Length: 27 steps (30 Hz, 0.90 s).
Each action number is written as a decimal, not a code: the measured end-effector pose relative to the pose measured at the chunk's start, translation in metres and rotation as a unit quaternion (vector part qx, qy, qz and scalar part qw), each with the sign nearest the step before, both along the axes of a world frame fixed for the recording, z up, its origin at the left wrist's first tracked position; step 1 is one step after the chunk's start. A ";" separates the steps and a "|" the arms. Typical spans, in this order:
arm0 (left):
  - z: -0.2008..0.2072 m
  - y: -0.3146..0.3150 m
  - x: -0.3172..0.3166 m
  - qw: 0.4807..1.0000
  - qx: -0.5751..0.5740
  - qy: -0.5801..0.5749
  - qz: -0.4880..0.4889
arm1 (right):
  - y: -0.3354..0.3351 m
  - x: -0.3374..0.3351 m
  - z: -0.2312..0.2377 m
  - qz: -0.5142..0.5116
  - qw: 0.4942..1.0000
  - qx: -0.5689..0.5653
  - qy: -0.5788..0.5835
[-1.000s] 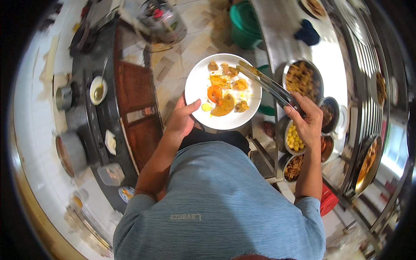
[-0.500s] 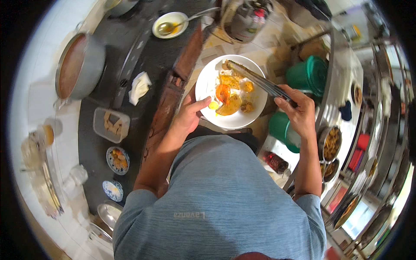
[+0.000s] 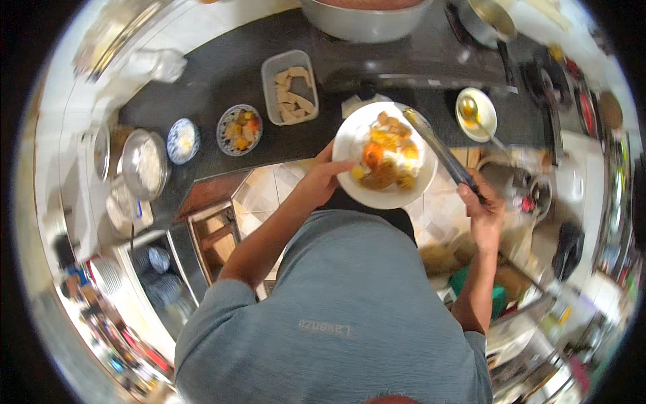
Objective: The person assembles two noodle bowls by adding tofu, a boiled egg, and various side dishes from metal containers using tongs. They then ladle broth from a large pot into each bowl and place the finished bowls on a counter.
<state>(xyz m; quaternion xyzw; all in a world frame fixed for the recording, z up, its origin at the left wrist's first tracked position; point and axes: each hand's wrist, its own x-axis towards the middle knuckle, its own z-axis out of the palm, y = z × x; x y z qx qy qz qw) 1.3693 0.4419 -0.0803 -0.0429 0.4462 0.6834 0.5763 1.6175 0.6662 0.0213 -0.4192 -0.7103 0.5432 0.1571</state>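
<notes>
My left hand (image 3: 326, 180) grips the near left side of a white plate (image 3: 393, 200), its thumb over the rim and its other fingers hidden underneath. Orange, yellow and brown pieces of food (image 3: 385, 156) lie on the plate over something white. My right hand (image 3: 486, 205) is closed around the dark handle of metal tongs (image 3: 441, 156). The tongs slant over the plate's right side, with their tips near its far right rim. I cannot make out anything between the tips. The plate is held in the air at the counter's front edge.
On the dark counter (image 3: 222, 81) ahead stand a plastic container (image 3: 268, 91) with brown pieces, two blue-patterned dishes, and a white dish (image 3: 490, 114) with a ladle (image 3: 469, 108). A large pot (image 3: 367, 27) is behind; a metal bowl (image 3: 134, 176) stands left.
My view has swung left, so the counter now lies ahead. The plate and tongs came along in my hands. The tongs' tips shifted from the plate's far left toward its far right rim.
</notes>
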 end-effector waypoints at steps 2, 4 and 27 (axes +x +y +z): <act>0.008 -0.025 0.008 0.995 0.004 0.037 0.088 | 0.010 -0.026 -0.007 0.045 0.998 -0.024 0.045; 0.012 -0.052 0.015 0.983 0.004 0.049 0.175 | 0.020 -0.061 -0.010 0.105 0.994 -0.004 0.025; -0.058 -0.277 -0.078 0.892 -0.014 0.048 0.449 | -0.099 -0.362 -0.181 0.279 0.901 0.141 -0.301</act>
